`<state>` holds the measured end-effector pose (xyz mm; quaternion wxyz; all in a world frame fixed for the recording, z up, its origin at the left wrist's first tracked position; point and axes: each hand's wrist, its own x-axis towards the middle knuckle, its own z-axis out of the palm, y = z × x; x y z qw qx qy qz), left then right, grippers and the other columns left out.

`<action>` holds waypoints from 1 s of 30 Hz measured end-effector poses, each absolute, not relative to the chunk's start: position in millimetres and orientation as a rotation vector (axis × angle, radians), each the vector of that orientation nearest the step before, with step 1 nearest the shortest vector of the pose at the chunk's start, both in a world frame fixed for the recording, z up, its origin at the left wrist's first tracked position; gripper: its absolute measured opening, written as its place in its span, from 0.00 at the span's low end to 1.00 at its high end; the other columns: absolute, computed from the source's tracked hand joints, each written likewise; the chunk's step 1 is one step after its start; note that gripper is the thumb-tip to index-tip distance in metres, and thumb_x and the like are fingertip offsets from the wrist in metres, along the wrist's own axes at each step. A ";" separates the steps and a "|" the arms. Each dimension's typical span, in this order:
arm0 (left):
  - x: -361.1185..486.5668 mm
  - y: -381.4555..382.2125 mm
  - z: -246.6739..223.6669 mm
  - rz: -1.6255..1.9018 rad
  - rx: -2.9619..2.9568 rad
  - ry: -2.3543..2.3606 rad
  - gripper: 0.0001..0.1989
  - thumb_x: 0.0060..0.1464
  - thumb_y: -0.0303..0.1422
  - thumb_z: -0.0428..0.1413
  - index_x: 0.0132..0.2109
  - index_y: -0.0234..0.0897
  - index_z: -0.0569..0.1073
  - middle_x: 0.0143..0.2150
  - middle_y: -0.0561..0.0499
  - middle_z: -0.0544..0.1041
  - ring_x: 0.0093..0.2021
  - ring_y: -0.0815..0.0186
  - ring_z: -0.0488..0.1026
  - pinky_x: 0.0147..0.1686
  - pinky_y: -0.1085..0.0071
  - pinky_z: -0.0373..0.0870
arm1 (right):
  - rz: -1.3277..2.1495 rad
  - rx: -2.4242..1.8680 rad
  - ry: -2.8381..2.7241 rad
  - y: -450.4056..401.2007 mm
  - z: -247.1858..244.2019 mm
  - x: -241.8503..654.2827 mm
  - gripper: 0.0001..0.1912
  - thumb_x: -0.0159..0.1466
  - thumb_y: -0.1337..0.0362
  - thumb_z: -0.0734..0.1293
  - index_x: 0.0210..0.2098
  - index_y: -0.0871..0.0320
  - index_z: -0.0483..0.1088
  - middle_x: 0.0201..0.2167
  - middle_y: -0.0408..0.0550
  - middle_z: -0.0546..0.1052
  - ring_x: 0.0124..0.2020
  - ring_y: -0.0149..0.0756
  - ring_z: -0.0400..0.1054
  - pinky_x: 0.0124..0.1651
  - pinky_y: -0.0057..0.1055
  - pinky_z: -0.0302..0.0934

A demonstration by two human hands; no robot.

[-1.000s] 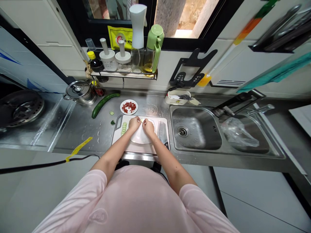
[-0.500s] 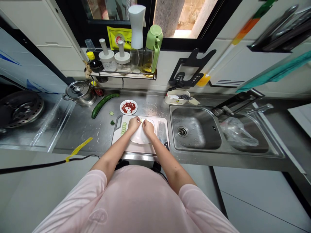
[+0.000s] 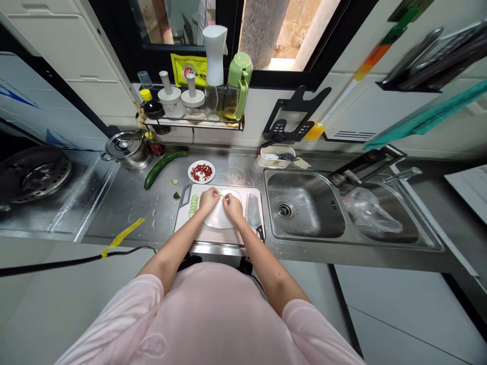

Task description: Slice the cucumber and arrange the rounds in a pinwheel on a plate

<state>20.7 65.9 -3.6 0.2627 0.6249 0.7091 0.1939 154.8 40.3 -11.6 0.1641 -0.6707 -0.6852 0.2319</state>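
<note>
Essentially unchanged from the earlier frame: the left hand and right hand remain closed, both sets of fingertips pinching a pale cucumber piece above a smooth white oval dish on a pale plastic cutting board. Round cucumber slices overlap at the board's left; a steel kitchen knife lies at its right. Only the camera view has shifted slightly.

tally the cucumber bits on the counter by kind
long cucumber: 1
loose slice on the steel counter: 1, at
dark green piece: 1
overlapping row of slices: 1
pale piece between left hand and right hand: 1
total: 5
</note>
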 end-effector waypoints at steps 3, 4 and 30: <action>19.5 56.1 -1.7 0.588 1.673 1.900 0.08 0.50 0.35 0.54 0.38 0.38 0.73 0.30 0.51 0.76 0.33 0.68 0.71 0.35 0.75 0.62 | 0.679 -1.880 -1.931 33.5 -9.2 156.5 0.11 0.65 0.61 0.56 0.41 0.56 0.68 0.34 0.46 0.75 0.34 0.34 0.67 0.34 0.25 0.51; 19.1 52.5 -1.2 0.613 1.664 1.894 0.08 0.50 0.35 0.54 0.38 0.38 0.73 0.30 0.52 0.75 0.32 0.68 0.71 0.34 0.75 0.62 | 0.685 -1.871 -1.922 30.9 -8.7 156.9 0.11 0.65 0.61 0.57 0.41 0.56 0.68 0.33 0.46 0.75 0.33 0.34 0.67 0.34 0.25 0.51; -57.8 -65.4 -9.0 0.347 1.653 2.356 0.14 0.54 0.42 0.50 0.44 0.42 0.69 0.43 0.45 0.72 0.48 0.55 0.68 0.44 0.63 0.61 | 0.794 -1.667 -1.667 -54.4 4.4 187.2 0.13 0.62 0.58 0.56 0.34 0.54 0.70 0.24 0.44 0.73 0.27 0.34 0.66 0.32 0.27 0.56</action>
